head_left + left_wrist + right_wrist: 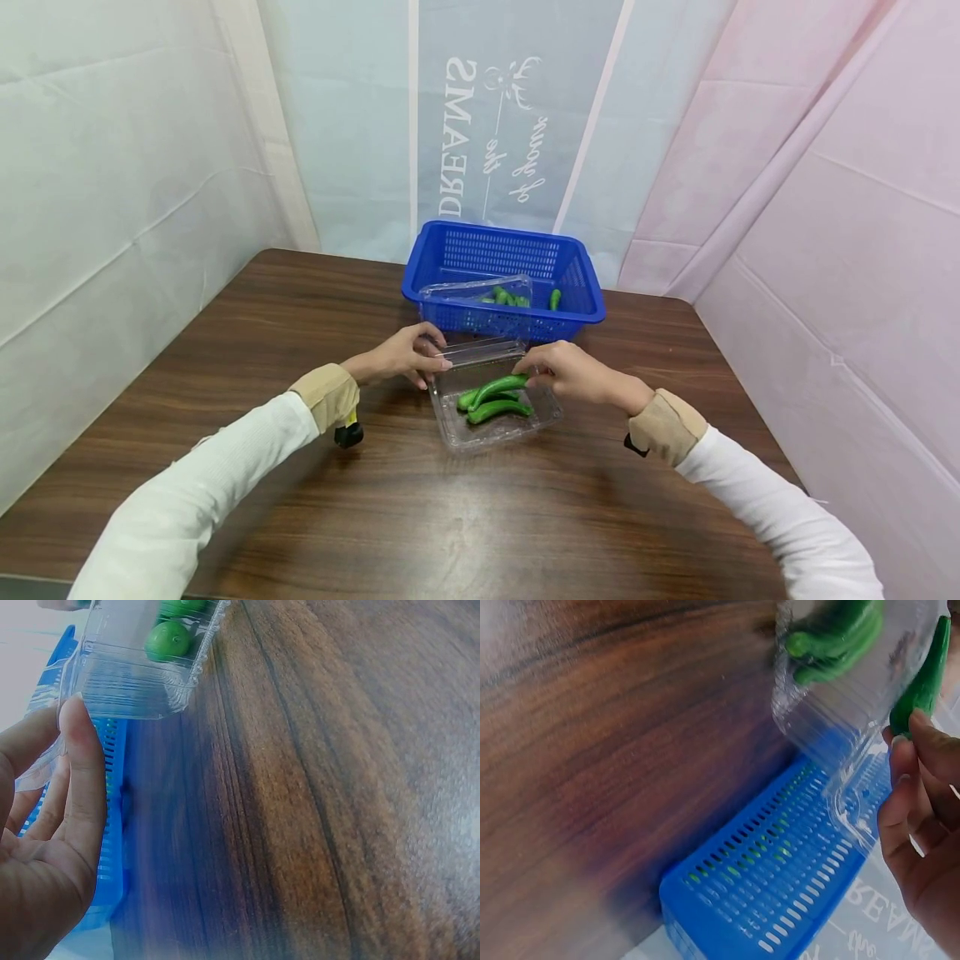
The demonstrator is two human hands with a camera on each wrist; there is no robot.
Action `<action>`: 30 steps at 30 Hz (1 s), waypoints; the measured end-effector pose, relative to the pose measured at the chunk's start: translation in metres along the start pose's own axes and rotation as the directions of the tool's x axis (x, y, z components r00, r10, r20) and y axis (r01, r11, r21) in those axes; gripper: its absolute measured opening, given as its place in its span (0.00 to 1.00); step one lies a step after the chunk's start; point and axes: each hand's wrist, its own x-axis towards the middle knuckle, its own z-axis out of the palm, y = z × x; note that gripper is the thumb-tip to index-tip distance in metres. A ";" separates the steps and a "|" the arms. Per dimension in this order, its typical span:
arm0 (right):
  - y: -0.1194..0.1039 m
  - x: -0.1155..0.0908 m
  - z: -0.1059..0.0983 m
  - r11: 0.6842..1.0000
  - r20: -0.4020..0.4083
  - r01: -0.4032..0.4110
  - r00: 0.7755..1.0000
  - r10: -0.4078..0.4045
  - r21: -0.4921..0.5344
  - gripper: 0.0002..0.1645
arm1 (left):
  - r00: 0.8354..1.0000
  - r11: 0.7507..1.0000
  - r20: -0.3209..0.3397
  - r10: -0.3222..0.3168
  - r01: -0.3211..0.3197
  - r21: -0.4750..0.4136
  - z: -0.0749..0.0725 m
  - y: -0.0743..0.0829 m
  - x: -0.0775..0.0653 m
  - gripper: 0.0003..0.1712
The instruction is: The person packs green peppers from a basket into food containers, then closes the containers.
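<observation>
A clear plastic clamshell box [459,437] lies on the brown table with its lid [474,287] raised behind it, overlapping the basket in the head view. My left hand [408,354] pinches the box's left rear edge between thumb and finger. Between the thumb and fingertips of my right hand [573,372] is one end of a green pepper [922,686], slanting over the box. Beneath it, other green peppers [501,409] rest on the box floor. In the left wrist view, rounded pepper ends [168,640] show through the clear wall.
Right behind the box stands a blue slotted basket [588,283], with several green peppers [555,300] in it. Light fabric walls [142,167] enclose the table [337,508] at the back and both sides. Both wrists wear tan bands with small black devices.
</observation>
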 end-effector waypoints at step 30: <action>-0.004 0.001 0.014 0.997 0.175 -0.013 0.985 0.000 0.072 0.14 | 1.000 1.000 0.018 -0.017 0.017 0.009 -0.001 0.001 0.000 0.28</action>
